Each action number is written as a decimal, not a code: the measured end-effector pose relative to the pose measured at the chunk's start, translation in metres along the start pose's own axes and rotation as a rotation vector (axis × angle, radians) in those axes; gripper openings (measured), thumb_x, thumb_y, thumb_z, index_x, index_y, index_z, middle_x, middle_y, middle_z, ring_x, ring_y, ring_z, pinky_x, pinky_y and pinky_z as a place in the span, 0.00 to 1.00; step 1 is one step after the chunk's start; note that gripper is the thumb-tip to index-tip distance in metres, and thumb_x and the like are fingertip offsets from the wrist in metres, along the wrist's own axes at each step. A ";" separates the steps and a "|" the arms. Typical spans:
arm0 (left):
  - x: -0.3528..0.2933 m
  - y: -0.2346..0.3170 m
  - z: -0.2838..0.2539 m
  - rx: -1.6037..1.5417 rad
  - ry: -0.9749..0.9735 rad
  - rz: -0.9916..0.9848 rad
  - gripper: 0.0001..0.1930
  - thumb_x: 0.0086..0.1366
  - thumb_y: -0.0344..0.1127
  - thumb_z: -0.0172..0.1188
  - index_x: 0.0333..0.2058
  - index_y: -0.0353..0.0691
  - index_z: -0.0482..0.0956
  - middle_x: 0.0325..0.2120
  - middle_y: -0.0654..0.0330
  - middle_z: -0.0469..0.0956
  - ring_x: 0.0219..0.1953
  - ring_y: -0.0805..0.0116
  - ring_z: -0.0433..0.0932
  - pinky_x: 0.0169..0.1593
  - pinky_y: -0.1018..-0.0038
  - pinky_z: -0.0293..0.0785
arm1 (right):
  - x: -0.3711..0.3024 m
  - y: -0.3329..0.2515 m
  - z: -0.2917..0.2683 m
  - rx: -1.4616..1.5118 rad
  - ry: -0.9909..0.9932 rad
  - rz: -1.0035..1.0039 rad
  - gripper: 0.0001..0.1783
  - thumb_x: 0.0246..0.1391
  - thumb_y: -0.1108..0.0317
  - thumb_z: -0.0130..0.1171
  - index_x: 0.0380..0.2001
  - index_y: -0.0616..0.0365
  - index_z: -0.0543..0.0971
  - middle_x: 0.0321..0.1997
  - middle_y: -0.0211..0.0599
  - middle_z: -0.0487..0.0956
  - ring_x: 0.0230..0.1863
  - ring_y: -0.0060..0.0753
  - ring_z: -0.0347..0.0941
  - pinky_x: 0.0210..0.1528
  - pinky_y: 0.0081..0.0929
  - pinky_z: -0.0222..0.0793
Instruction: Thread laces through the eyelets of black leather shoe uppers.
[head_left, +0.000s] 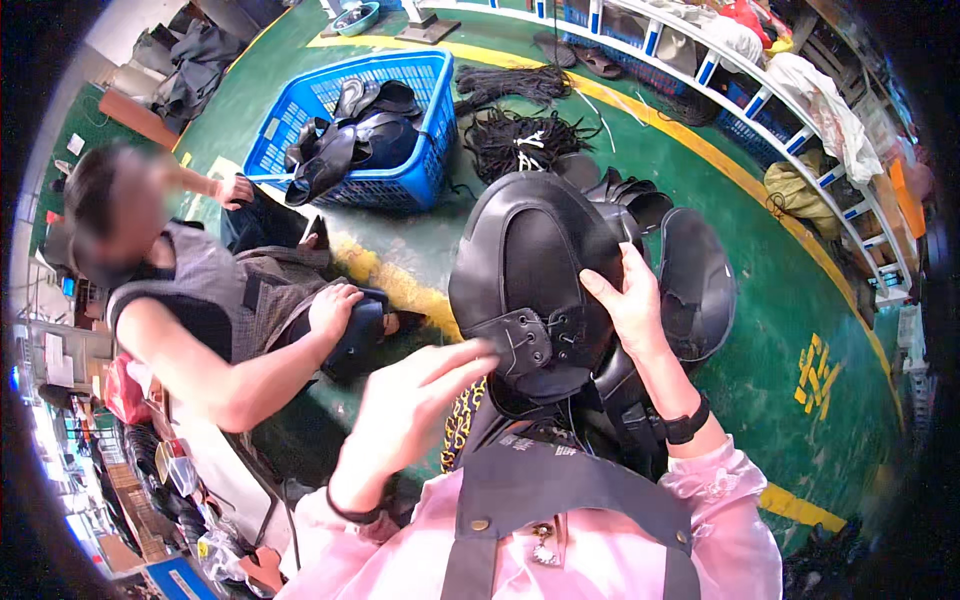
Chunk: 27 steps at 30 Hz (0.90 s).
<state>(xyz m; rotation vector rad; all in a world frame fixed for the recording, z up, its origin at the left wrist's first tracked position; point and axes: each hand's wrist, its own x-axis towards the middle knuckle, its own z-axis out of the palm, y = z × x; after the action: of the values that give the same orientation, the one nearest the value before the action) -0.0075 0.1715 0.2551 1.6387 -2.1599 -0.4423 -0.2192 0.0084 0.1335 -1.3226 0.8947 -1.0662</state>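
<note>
A black leather shoe (545,255) fills the middle of the view, toe pointing away from me, with metal eyelets on its flaps. My right hand (632,300) grips its right side, thumb on top and fingers at the edge. My left hand (425,395) has its fingers stretched out toward the left eyelet flap (515,340). The fingertips are at the flap's edge; whether they touch it I cannot tell. To the right is a second black shoe piece (700,285). Several curved black shoe parts (640,200) lie just beyond the shoe.
Bundles of black laces (525,145) lie on the green floor (770,300) beyond the shoe. A blue plastic basket (430,150) holds several black shoe parts. A co-worker (200,290) sits at my left. A white rack (760,105) curves along the far right.
</note>
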 end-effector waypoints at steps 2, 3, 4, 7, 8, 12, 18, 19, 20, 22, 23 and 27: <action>0.028 0.007 0.026 -0.032 0.156 0.060 0.19 0.50 0.25 0.58 0.44 0.37 0.78 0.47 0.55 0.77 0.43 0.57 0.79 0.45 0.68 0.76 | 0.000 -0.005 0.000 0.001 -0.024 -0.030 0.26 0.49 0.68 0.67 0.49 0.67 0.70 0.48 0.37 0.75 0.49 0.26 0.70 0.55 0.24 0.63; 0.039 0.008 0.040 -0.081 0.191 0.067 0.17 0.52 0.26 0.61 0.44 0.37 0.77 0.44 0.56 0.77 0.42 0.58 0.79 0.44 0.67 0.76 | -0.002 -0.008 0.001 0.009 -0.053 -0.054 0.25 0.50 0.69 0.67 0.49 0.66 0.70 0.48 0.36 0.75 0.49 0.26 0.70 0.56 0.24 0.63; 0.045 0.007 0.050 -0.081 0.191 0.067 0.17 0.52 0.26 0.61 0.44 0.37 0.77 0.44 0.56 0.77 0.42 0.58 0.79 0.44 0.67 0.76 | -0.003 -0.010 0.001 0.008 -0.053 -0.055 0.25 0.50 0.69 0.67 0.49 0.66 0.70 0.48 0.36 0.75 0.49 0.26 0.70 0.56 0.24 0.63; 0.058 -0.008 0.070 -0.106 0.141 0.088 0.17 0.53 0.32 0.65 0.42 0.38 0.75 0.40 0.55 0.75 0.39 0.57 0.76 0.41 0.67 0.74 | -0.005 -0.012 -0.002 0.180 -0.072 0.002 0.22 0.51 0.72 0.65 0.49 0.64 0.71 0.49 0.34 0.76 0.49 0.25 0.70 0.56 0.25 0.63; 0.059 -0.011 0.069 -0.110 0.135 0.093 0.17 0.53 0.32 0.65 0.42 0.38 0.75 0.40 0.55 0.75 0.39 0.57 0.76 0.41 0.67 0.74 | -0.005 -0.010 -0.005 0.240 -0.039 0.024 0.21 0.51 0.74 0.64 0.48 0.63 0.71 0.48 0.33 0.76 0.49 0.24 0.70 0.56 0.25 0.63; 0.048 -0.037 0.075 -0.344 -0.054 -0.042 0.20 0.54 0.31 0.65 0.46 0.40 0.73 0.34 0.55 0.74 0.35 0.60 0.75 0.39 0.70 0.72 | 0.001 -0.002 -0.023 0.480 0.003 0.128 0.16 0.54 0.77 0.59 0.47 0.58 0.73 0.46 0.30 0.78 0.46 0.22 0.73 0.53 0.23 0.66; 0.043 -0.042 0.075 -0.383 0.016 -0.054 0.19 0.55 0.36 0.64 0.46 0.43 0.76 0.25 0.59 0.71 0.30 0.64 0.71 0.38 0.70 0.69 | 0.004 -0.002 -0.023 0.498 -0.065 0.180 0.20 0.53 0.74 0.62 0.50 0.58 0.72 0.48 0.30 0.77 0.47 0.21 0.72 0.52 0.22 0.67; 0.050 -0.037 0.069 -0.298 0.023 -0.014 0.16 0.55 0.40 0.65 0.42 0.44 0.78 0.24 0.60 0.70 0.30 0.63 0.70 0.38 0.69 0.66 | 0.004 0.000 -0.024 0.495 -0.070 0.174 0.21 0.53 0.74 0.62 0.51 0.58 0.72 0.49 0.30 0.77 0.48 0.22 0.72 0.53 0.22 0.66; 0.054 -0.035 0.071 -0.297 0.028 -0.019 0.16 0.55 0.40 0.65 0.42 0.44 0.78 0.24 0.60 0.70 0.30 0.63 0.70 0.38 0.69 0.66 | 0.006 0.002 -0.022 0.495 -0.084 0.168 0.22 0.53 0.74 0.62 0.51 0.59 0.71 0.50 0.30 0.77 0.48 0.22 0.72 0.53 0.23 0.66; 0.061 -0.028 0.077 -0.047 0.153 -0.014 0.12 0.54 0.39 0.65 0.36 0.43 0.79 0.24 0.60 0.69 0.32 0.61 0.68 0.38 0.69 0.64 | 0.006 -0.005 -0.014 0.466 -0.089 0.153 0.22 0.53 0.74 0.62 0.51 0.59 0.71 0.50 0.30 0.77 0.48 0.22 0.72 0.54 0.23 0.66; 0.063 -0.025 0.078 -0.051 0.131 0.013 0.09 0.54 0.40 0.65 0.30 0.42 0.80 0.25 0.60 0.69 0.33 0.60 0.68 0.38 0.68 0.64 | 0.005 -0.007 -0.013 0.438 -0.083 0.135 0.22 0.52 0.74 0.62 0.51 0.60 0.71 0.49 0.31 0.77 0.49 0.23 0.72 0.54 0.24 0.66; 0.048 -0.019 0.058 -1.001 0.159 -0.055 0.06 0.55 0.33 0.62 0.24 0.38 0.76 0.30 0.60 0.68 0.39 0.64 0.68 0.46 0.72 0.62 | 0.006 -0.003 -0.018 0.402 -0.022 0.166 0.21 0.53 0.75 0.61 0.51 0.60 0.71 0.51 0.32 0.76 0.51 0.24 0.71 0.56 0.25 0.64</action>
<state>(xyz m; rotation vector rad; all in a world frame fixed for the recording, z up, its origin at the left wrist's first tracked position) -0.0315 0.1212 0.2009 1.0840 -1.3700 -1.1293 -0.2355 -0.0022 0.1359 -0.9092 0.7140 -1.0341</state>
